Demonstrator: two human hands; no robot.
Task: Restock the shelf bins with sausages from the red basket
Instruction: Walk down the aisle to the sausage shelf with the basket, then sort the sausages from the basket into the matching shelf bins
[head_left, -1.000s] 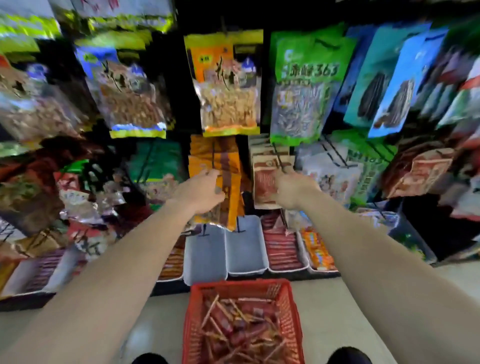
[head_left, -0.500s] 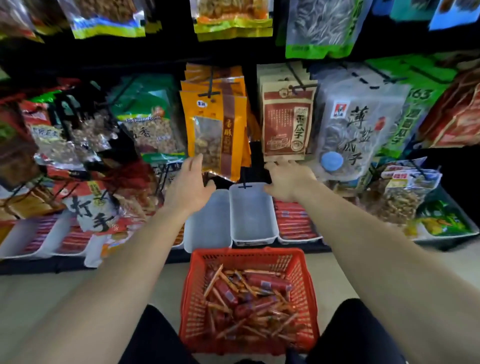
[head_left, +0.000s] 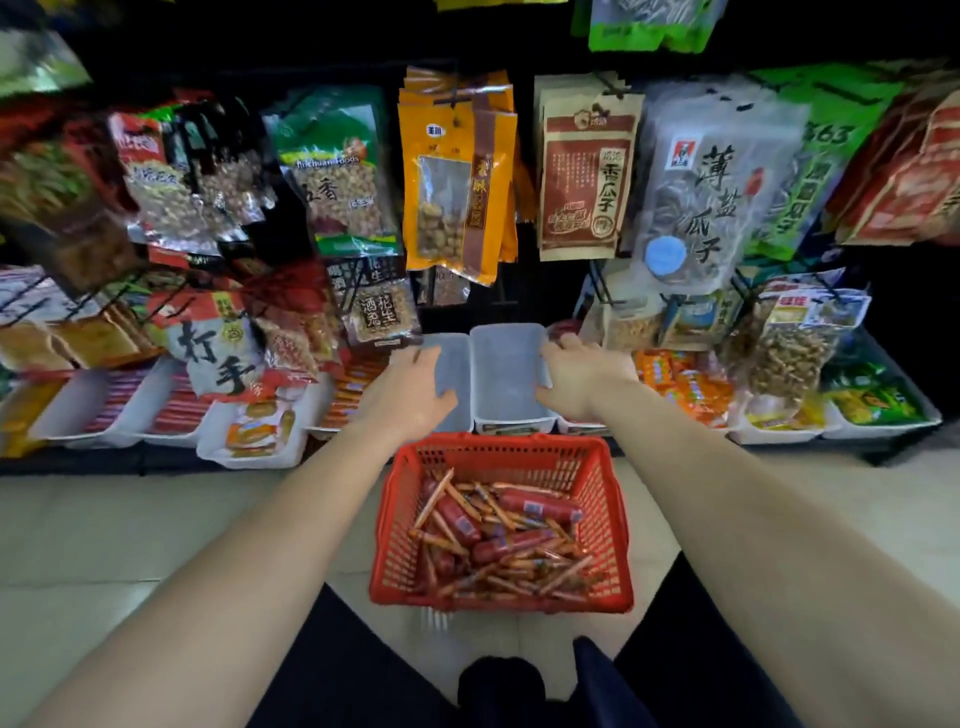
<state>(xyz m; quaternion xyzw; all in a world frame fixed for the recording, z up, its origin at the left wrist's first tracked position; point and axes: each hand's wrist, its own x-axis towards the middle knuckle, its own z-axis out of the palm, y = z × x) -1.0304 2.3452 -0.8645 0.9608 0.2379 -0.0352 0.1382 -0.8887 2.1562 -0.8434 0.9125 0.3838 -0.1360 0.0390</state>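
Note:
A red basket (head_left: 597, 499) sits on the floor in front of me, filled with several red sausages (head_left: 535, 506) and thin stick sausages. Behind it on the bottom shelf stand two bare white bins, the left bin (head_left: 457, 379) and the right bin (head_left: 506, 374). My left hand (head_left: 408, 392) hovers over the left bin's left side, fingers apart, holding nothing. My right hand (head_left: 579, 376) rests at the right rim of the right bin, fingers curled over the edge.
More white bins with red sausages (head_left: 182, 410) and orange packs (head_left: 685, 384) line the bottom shelf. Snack bags (head_left: 457, 176) hang on hooks just above the bins. Tiled floor (head_left: 130, 545) lies either side of the basket. My dark-clad knees (head_left: 363, 675) flank it.
My view has tilted down and I have lowered myself. Both hands dropped from the hanging bags to the two bare bins.

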